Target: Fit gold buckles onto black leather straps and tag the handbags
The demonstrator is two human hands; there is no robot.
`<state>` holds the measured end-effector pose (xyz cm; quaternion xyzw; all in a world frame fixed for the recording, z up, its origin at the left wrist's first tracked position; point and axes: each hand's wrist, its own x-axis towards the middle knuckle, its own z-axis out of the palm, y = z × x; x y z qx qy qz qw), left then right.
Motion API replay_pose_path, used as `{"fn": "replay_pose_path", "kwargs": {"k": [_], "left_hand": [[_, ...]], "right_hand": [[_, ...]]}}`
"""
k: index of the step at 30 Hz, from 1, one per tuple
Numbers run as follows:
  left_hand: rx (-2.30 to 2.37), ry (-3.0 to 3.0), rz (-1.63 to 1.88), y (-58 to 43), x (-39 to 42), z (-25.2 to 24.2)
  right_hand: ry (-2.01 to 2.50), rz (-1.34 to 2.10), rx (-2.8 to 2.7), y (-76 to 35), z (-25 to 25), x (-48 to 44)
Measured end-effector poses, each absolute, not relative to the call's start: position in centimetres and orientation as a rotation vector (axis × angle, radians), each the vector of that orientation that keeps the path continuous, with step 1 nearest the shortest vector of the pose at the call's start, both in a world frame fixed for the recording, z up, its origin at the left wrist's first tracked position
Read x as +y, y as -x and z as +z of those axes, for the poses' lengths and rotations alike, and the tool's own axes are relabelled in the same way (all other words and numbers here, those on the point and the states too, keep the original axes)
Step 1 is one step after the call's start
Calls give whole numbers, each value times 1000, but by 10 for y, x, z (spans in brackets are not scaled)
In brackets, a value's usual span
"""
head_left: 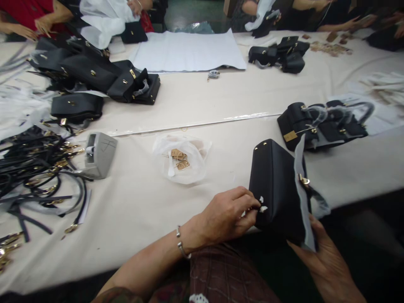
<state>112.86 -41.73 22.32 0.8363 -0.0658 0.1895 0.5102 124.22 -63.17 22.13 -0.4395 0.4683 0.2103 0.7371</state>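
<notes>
A black handbag (277,181) is tilted on its side at the table's near edge, its base with small gold feet turned toward the left. White tissue (301,189) lies along its front near a gold clasp (304,180), and the handle is wrapped in clear film. My right hand (328,256) grips the bag from below at its right side. At the bag's lower base corner, my left hand (235,212) pinches small white scraps (263,205) between thumb and fingers. Whether these are torn film or paper I cannot tell.
A clear plastic bag (181,162) holds brown tags. Left are a grey tape dispenser (102,155), black straps (38,176) and piled black handbags (91,73). More handbags (325,124) stand at right, one with a tag. Other people's hands (44,24) work across the table.
</notes>
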Motion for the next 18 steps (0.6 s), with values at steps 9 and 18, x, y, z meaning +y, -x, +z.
{"fn": "replay_pose_path", "kwargs": {"k": [9, 18], "left_hand": [[-245, -2247, 427, -1123, -412, 225], [-319, -2397, 509, -1124, -413, 223]], "right_hand": [[1018, 484, 972, -1244, 213, -637], [1108, 545, 911, -1245, 202, -644]]}}
